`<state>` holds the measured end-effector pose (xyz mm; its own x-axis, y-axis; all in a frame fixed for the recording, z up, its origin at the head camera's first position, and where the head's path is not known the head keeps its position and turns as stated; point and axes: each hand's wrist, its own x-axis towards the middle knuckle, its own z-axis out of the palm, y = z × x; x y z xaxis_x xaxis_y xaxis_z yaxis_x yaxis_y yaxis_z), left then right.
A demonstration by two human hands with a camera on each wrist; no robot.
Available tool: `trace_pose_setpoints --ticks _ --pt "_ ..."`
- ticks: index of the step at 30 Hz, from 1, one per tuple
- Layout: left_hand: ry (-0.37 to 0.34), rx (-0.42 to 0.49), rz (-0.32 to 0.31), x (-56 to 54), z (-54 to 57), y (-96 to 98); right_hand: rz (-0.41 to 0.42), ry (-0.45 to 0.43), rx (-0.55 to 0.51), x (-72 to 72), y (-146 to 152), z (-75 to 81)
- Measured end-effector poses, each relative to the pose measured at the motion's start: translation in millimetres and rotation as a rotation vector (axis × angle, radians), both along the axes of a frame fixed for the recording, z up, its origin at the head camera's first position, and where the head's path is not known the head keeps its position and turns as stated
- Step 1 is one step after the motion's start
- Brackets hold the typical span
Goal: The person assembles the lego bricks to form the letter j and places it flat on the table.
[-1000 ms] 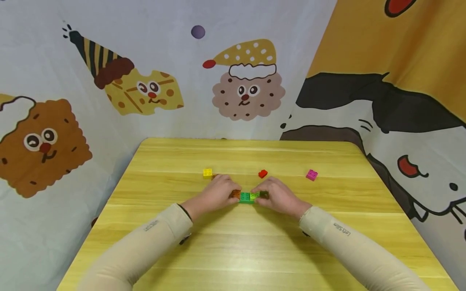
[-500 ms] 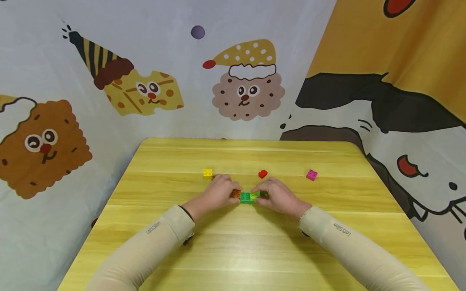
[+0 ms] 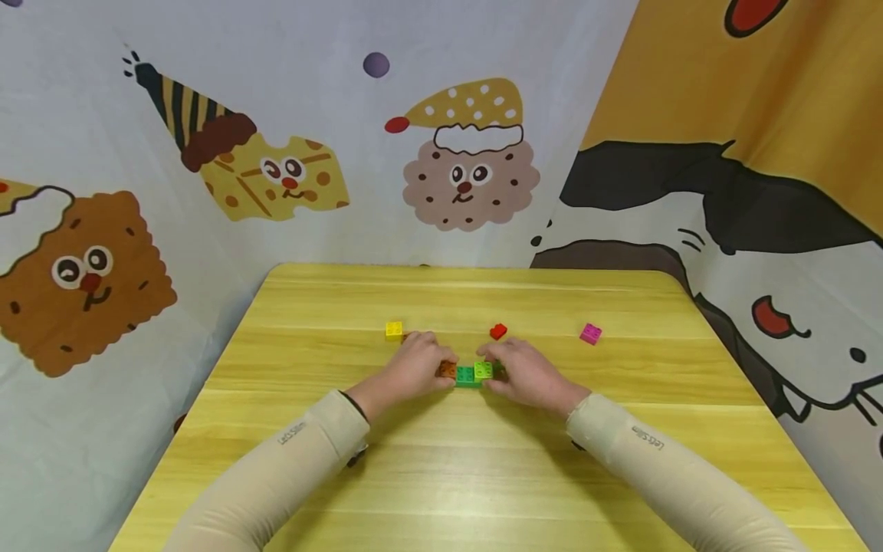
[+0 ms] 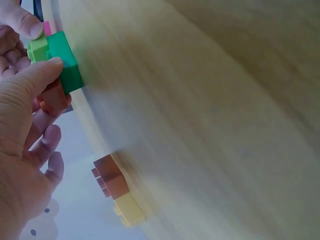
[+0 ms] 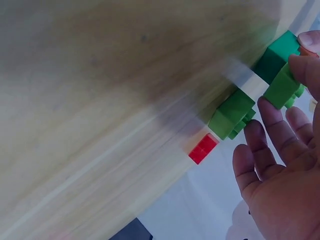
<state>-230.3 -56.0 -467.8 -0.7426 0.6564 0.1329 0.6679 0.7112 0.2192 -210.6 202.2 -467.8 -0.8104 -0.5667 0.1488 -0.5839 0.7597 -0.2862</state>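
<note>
My left hand [image 3: 417, 360] pinches an orange-brown toy brick [image 4: 54, 97], with its thumb [image 4: 47, 70] against the longer green brick [image 4: 65, 62]. The orange-brown brick sits at the left end of the green brick. At the other end is a lime brick [image 3: 483, 369], its studs facing up. My right hand [image 3: 527, 372] is around the lime brick with loosely bent fingers; in the head view its index fingertip stands a little apart from it. In the right wrist view the thumb [image 5: 306, 72] overlaps the lime brick. A darker green brick [image 5: 232, 115] lies beside the right fingers.
Behind the hands on the wooden table [image 3: 455, 475] lie a yellow brick [image 3: 393, 330], a red brick [image 3: 498, 331] and a magenta brick [image 3: 590, 333]. A brown brick [image 4: 111, 176] next to the yellow one is partly hidden by my left hand in the head view.
My right index finger and thumb have spread slightly, so more of the lime brick shows. My left hand keeps its hold, and the loose bricks have stayed in place.
</note>
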Motion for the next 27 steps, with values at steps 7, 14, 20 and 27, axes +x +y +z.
trace_pose_setpoints --ticks 7,14,20,27 --pt "-0.005 0.003 0.011 0.7 -0.8 -0.9 -0.021 -0.034 0.001 2.0 6 -2.7" --pt "-0.003 -0.009 0.019 1.6 -0.7 -1.3 -0.075 -0.043 -0.056 0.4 20 -7.0" --pt "-0.006 0.008 0.018 1.4 -2.3 -2.0 -0.107 0.027 -0.039 -6.1 33 -13.4" --pt "-0.028 0.018 0.027 2.4 -0.7 -1.3 -0.086 0.073 -0.006 -10.0 39 -15.7"
